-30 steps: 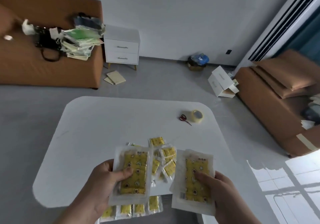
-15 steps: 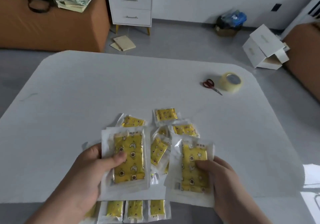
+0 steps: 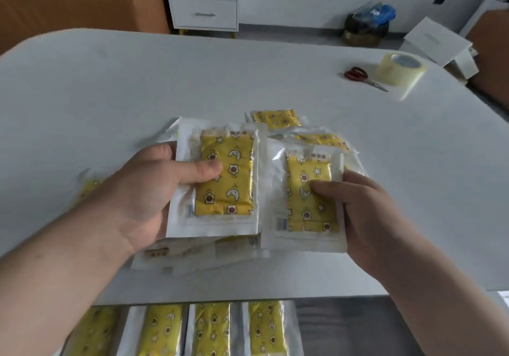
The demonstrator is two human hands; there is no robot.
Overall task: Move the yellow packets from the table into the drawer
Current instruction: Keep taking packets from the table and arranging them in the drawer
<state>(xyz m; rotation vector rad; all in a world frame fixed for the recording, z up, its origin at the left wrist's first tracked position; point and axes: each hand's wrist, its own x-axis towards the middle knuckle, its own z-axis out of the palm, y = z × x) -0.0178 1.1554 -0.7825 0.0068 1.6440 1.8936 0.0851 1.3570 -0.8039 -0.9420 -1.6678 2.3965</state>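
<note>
My left hand (image 3: 143, 190) grips a yellow packet (image 3: 225, 179) in clear wrap, thumb across its face. My right hand (image 3: 366, 209) holds a second yellow packet (image 3: 308, 204) beside it, thumb on top. Both packets hang just above a loose pile of more yellow packets (image 3: 278, 117) on the white table (image 3: 137, 85). Under the table's near edge, a row of yellow packets (image 3: 212, 328) lies side by side in what looks like the open drawer; its walls are not clear to see.
Red-handled scissors (image 3: 358, 75) and a roll of clear tape (image 3: 402, 69) lie at the table's far right. Beyond stand a white drawer cabinet (image 3: 205, 0), a brown sofa (image 3: 68, 11), a bin with a blue bag (image 3: 369, 25) and a white box (image 3: 438, 42).
The camera has tilted down and come closer to the table. Both hands keep their packets and have lifted slightly over the pile. More of the packet row below the table edge shows.
</note>
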